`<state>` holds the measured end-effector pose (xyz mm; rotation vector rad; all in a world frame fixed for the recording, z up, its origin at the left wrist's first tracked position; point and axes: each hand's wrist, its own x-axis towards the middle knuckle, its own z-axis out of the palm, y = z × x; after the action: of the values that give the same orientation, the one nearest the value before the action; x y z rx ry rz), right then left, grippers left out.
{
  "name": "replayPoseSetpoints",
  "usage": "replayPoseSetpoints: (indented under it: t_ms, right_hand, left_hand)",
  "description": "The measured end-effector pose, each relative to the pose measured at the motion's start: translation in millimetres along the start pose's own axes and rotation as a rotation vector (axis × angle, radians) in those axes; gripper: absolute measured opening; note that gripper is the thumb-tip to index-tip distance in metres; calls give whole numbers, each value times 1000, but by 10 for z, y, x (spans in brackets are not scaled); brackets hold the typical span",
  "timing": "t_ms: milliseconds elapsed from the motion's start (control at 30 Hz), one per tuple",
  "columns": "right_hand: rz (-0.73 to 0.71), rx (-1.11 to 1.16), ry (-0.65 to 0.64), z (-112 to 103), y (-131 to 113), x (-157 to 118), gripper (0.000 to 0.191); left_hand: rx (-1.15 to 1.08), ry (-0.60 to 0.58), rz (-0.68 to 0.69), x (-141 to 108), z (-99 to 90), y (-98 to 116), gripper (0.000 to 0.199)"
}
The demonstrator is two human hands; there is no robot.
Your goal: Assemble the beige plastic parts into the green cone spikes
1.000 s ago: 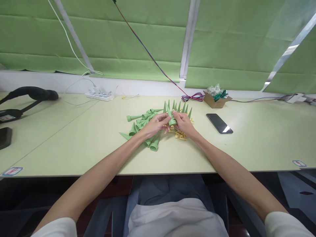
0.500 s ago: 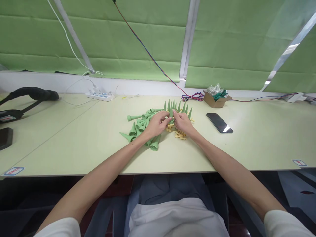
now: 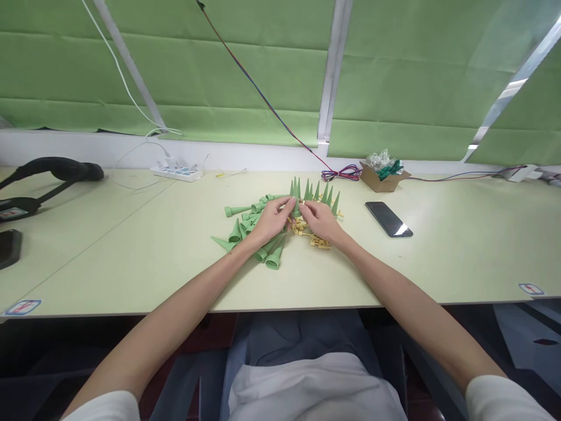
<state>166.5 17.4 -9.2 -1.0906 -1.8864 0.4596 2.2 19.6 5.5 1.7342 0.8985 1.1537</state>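
Note:
Between my hands a green plastic cone (image 3: 296, 209) stands point up. My left hand (image 3: 273, 218) is closed, thumb and fingers pinching it from the left. The fingers of my right hand (image 3: 322, 218) are bent and pressed together against its right side. Small yellow plastic pieces (image 3: 319, 241) lie just under and in front of my hands. Behind them several green cones (image 3: 326, 193) stand upright in a cluster. More loose green cones (image 3: 274, 257) lie in a heap beside and under my left wrist, some showing hollow open ends. My fingers hide the cone's base in part.
A black phone (image 3: 389, 219) lies to the right. Further back are a small cardboard box (image 3: 380, 180) with plastic wrap and green stuff, a coiled red-blue cable (image 3: 346, 172) and a white power strip (image 3: 177, 172). A black padded object (image 3: 65, 168) rests at the far left.
Both hands have shifted slightly left together with the cone between them. My right fingers have turned from an upright pinch to a lower position at the cone's side.

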Motion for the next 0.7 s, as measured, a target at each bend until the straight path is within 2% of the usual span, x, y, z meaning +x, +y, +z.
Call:
replayPoseSetpoints:
  t_ms: [433,700]
  right_hand:
    - [-54,-106,72,119,-65,-91,39]
    - [-75,-289,3,143,-103,-126,26]
  left_hand:
    - [-98,-64,-19,-6,1,-54,45]
    - [-96,-111,-47,-34,9,-47,45]
